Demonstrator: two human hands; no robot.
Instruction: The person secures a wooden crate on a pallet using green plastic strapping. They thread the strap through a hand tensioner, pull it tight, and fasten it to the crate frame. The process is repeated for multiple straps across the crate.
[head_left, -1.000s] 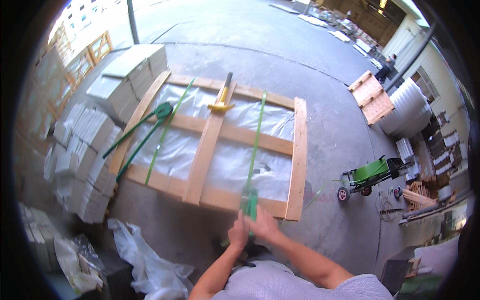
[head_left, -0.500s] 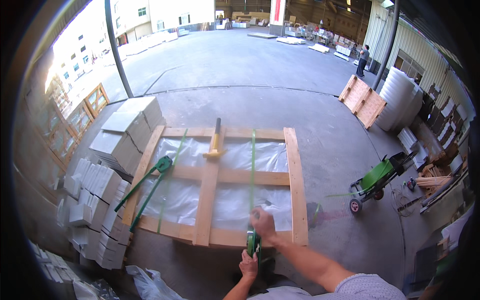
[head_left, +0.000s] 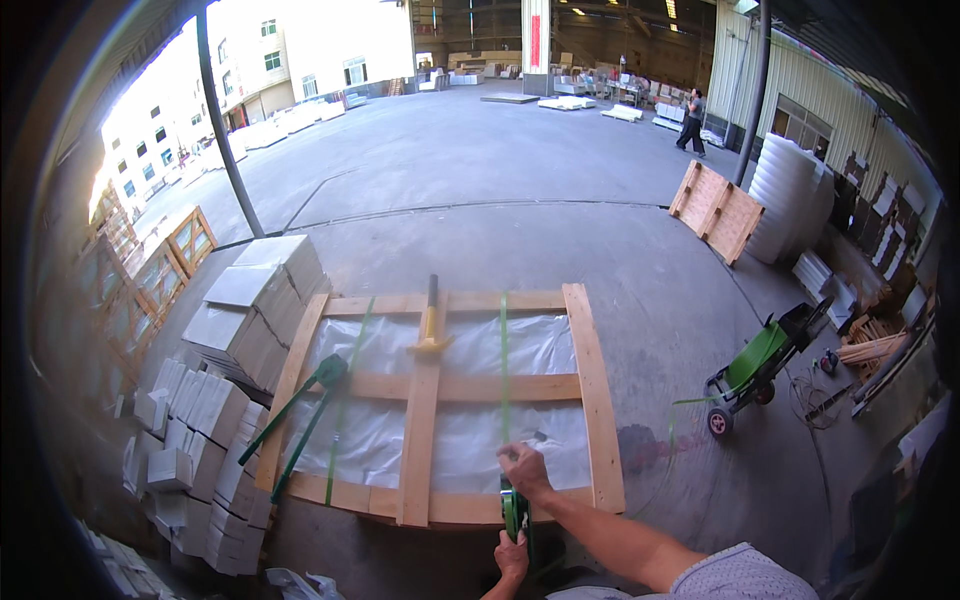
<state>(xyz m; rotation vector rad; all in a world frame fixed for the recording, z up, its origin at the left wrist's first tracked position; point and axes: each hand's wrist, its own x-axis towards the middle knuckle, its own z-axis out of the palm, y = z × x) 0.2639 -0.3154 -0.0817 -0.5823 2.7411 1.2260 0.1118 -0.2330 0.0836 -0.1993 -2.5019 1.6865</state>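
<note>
A wooden crate [head_left: 420, 450] with plastic sheeting under its slats lies in front of me. Green straps [head_left: 504, 370] cross it from far to near. At its near edge, my left hand [head_left: 511, 553] is closed around the lower end of a green strapping tool [head_left: 514, 510]. Just above that tool, over the right strap, my right hand [head_left: 524, 468] has its fingers curled; what they grip is hidden. A yellow-headed hammer [head_left: 431, 325] rests on the crate's middle slat. Long-handled green cutters [head_left: 320, 385] lie across the left side.
Stacked pale slabs [head_left: 255, 300] and blocks [head_left: 205, 430] stand along the left. To the right is a green strap cart [head_left: 755, 360] on wheels. Farther back are a wooden panel [head_left: 717, 210], a white foam roll [head_left: 790, 200] and a walking person [head_left: 692, 122].
The view has tilted, so the crate sits lower in the picture. My right hand stays over the strapping tool, and my left still holds its lower end. The distant person has walked leftward.
</note>
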